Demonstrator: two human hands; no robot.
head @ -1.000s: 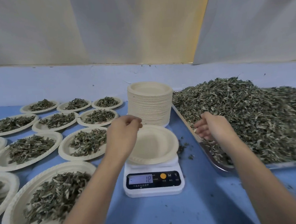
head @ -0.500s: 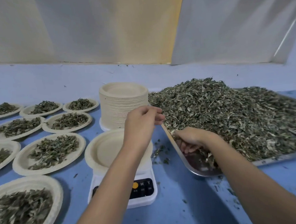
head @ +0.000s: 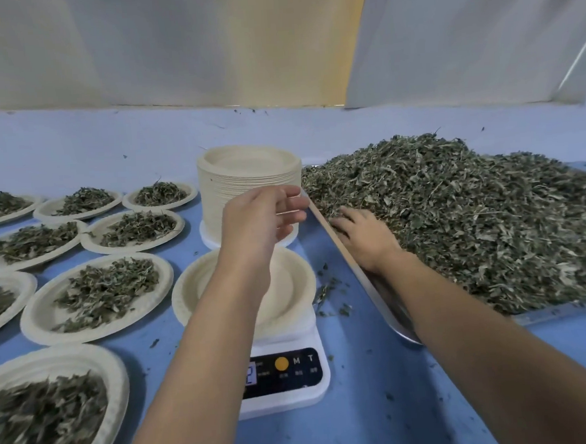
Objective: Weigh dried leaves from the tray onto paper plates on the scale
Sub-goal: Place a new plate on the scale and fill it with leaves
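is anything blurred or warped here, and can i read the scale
Head view: motion blur smears the leaves on the near-left plate and the left hand; head view: the wide lens stretches that plate out of round; head view: the left forearm hides most of the scale display, only a 2 shows.

Heaped dried leaves [head: 456, 218] on metal tray [head: 385, 295], seemingly empty paper plate [head: 186, 297] atop white scale [head: 315, 388]

One scale [head: 287, 380] is sitting with one empty plate [head: 290, 285] on it. Eight plates of leaves [head: 97, 295] are lying left of the scale. One stack of plates [head: 248, 180] is standing behind it. One tray [head: 399, 321] carrying one heap of leaves [head: 473, 217] is lying right of it.
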